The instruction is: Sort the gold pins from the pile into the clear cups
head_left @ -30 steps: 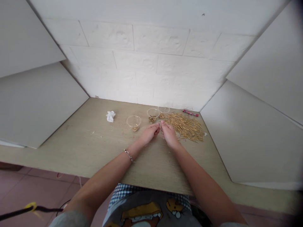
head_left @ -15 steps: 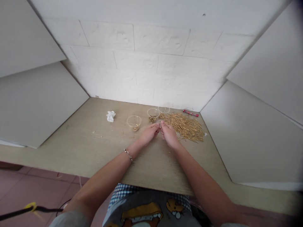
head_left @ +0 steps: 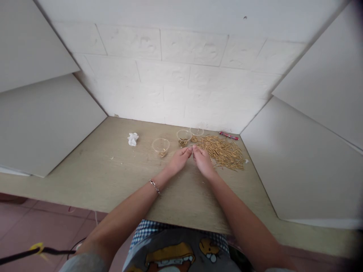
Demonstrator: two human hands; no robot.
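Observation:
My left hand (head_left: 178,158) and my right hand (head_left: 202,161) meet fingertip to fingertip above the table, both closed in a pinch. Whatever lies between the thumbs is too small and too hidden to name. Just right of my right hand spreads a pile of thin gold-coloured pins (head_left: 224,151). Beyond the fingers stands a clear plastic cup (head_left: 184,135) with small gold-coloured pieces in it. Left of my left hand is another clear cup (head_left: 160,145) with a few small pieces at its bottom.
A third clear container (head_left: 196,131) stands near the white wall (head_left: 176,83). Behind the pile lies a red patterned tube (head_left: 228,135). A crumpled white tissue (head_left: 132,139) rests on the table (head_left: 113,181) at left. Grey panels (head_left: 309,162) flank both sides.
Both hands stay in nearly the same place, with the fingers shifting slightly. A small pale glint between the thumbs shows less now.

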